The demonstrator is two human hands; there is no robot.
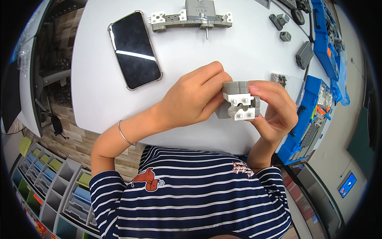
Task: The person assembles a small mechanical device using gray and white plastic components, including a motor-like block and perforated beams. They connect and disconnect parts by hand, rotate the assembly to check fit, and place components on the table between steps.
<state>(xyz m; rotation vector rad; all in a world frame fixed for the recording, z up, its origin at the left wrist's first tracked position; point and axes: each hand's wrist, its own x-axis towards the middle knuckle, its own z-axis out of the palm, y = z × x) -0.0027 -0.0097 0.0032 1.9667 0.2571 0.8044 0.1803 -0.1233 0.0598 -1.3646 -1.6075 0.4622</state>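
Between my two hands, above the near part of the white table (167, 139), is a small building-block assembly (240, 101) of grey and white pieces with studs and a notch facing me. My left hand (195, 95) grips it from the left, its fingertips partly hidden behind the grey blocks. On the other side my right hand (276, 109) pinches it, with fingers at the top and the thumb below. Farther off lies a longer assembly (191, 22) of grey beams, white connectors, a grey box-shaped unit and a thin axle pointing toward me.
A dark-screened phone (134, 49) lies left of the long assembly. At the far right are loose grey parts (279, 20), a grey block (304, 55) and a small clear box (279, 79) of tiny pieces. A blue parts case (298, 137) stands open beyond my right hand.
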